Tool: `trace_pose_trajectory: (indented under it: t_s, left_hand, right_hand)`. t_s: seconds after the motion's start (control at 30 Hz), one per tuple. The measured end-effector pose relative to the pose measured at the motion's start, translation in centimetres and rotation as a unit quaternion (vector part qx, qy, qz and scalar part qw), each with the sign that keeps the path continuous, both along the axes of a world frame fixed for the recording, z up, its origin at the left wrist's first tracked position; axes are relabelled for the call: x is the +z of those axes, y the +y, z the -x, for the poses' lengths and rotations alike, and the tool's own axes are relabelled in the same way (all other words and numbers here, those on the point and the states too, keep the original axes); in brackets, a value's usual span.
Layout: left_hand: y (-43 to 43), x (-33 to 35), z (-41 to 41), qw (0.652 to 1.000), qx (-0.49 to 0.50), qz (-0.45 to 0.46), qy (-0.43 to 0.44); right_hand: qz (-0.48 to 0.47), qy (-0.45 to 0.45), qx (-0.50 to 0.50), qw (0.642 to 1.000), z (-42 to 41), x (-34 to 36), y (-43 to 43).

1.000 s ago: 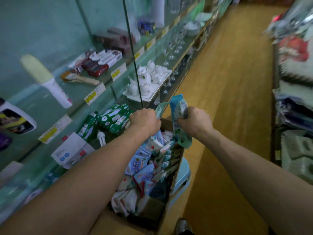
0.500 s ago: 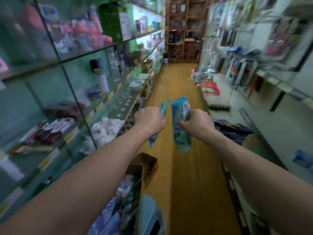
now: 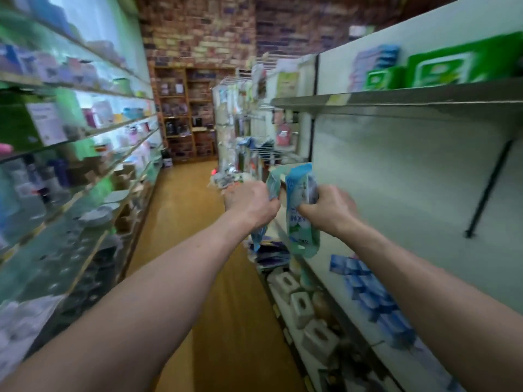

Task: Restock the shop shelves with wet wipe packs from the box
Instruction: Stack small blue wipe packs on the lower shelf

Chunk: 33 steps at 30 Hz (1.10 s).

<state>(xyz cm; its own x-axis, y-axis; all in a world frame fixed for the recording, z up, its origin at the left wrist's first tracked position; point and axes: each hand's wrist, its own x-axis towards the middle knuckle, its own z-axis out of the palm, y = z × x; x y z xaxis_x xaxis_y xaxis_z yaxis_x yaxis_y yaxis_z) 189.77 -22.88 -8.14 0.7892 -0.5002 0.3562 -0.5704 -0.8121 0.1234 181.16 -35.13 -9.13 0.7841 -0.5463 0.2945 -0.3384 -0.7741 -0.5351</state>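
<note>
On my feed both arms reach out along the aisle, and each hand is clenched round 1 wet wipe pack. The left hand (image 3: 250, 203) grips the teal pack (image 3: 272, 183) about its middle, so the pack's top sticks up above the knuckles and its bottom end hangs out below the fist. The right hand (image 3: 328, 209) holds the blue-and-white pack (image 3: 301, 224) by its right edge, near the top, with the fingers curled round it. This pack hangs upright with its printed face toward me, though the print is too blurred for me to read. The 2 packs sit just beside each other between the hands, and I cannot tell if they touch. Both are in the air in front of the white back panel (image 3: 396, 179) of the right-hand shelving, above the lower shelf (image 3: 331, 284) and below the metal shelf (image 3: 396, 101). On the lower shelf, under the right forearm, lies a row of small blue packets (image 3: 365, 287), and nearer the aisle stand pale boxes (image 3: 301, 306). Green packs (image 3: 441, 66) sit on the metal shelf. To the left run glass shelves (image 3: 93, 132) of blurred goods. The wooden floor (image 3: 192, 222) runs up the middle, and a brick wall (image 3: 198, 32) with a wooden bookcase (image 3: 184, 114) closes the far end.
</note>
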Motion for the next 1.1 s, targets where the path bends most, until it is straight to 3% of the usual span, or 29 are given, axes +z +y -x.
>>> trace_pose_trajectory:
  t_s: [0.2,0.33,0.5,1.1]
  left_hand:
    - [-11.5,0.8,5.6,0.995,-0.098,0.022,-0.005]
    - [-17.6,0.8,8.6,0.984,-0.166,0.051,0.047]
    - [-24.1,0.2,11.5,0.964,-0.23,0.073,0.112]
    - [-38.7,0.2,15.9,0.889,-0.434,0.059,0.134]
  right_hand:
    - [0.006,-0.003,-0.12,0.993,8.0,0.9,-9.9]
    - [-0.041,-0.031,-0.177,0.983,12.4,0.6,-14.5]
    - [-0.031,-0.031,-0.251,0.967,16.8,0.0,-19.4]
    - [-0.032,-0.041,-0.465,0.884,22.4,0.4,-26.6]
